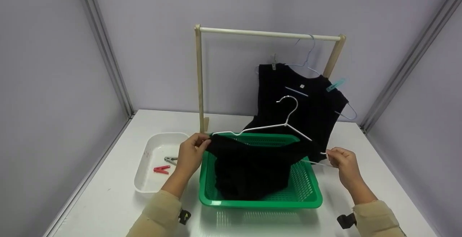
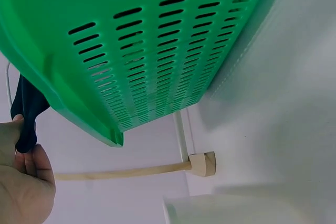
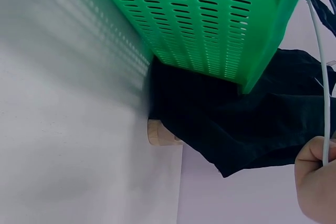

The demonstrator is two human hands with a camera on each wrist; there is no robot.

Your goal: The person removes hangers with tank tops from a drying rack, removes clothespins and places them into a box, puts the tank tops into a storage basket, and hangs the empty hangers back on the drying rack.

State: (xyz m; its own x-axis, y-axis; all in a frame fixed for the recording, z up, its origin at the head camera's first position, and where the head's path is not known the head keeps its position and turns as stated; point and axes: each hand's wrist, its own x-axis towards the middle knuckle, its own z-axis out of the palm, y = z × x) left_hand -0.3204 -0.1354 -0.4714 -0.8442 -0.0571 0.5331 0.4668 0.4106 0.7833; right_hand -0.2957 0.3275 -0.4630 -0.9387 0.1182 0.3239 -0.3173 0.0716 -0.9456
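A white wire hanger (image 1: 267,126) is held over the green basket, its hook pointing up. From it hangs a black garment (image 1: 252,168), drooping into the basket. My left hand (image 1: 193,154) pinches the garment's shoulder at the hanger's left end; the left wrist view shows the fingers on the dark cloth (image 2: 26,114). My right hand (image 1: 344,164) pinches the bare right end of the hanger, and the white wire (image 3: 324,87) runs into its fingers in the right wrist view. On the right side, the cloth stops short of that hand.
The green basket (image 1: 260,203) stands mid-table. A white tray (image 1: 144,179) at left holds a red clothespin (image 1: 161,169) and a grey one (image 1: 170,160). Behind, a wooden rack (image 1: 252,32) carries a black sleeveless top (image 1: 278,89) on a hanger, with clothespins at its shoulders.
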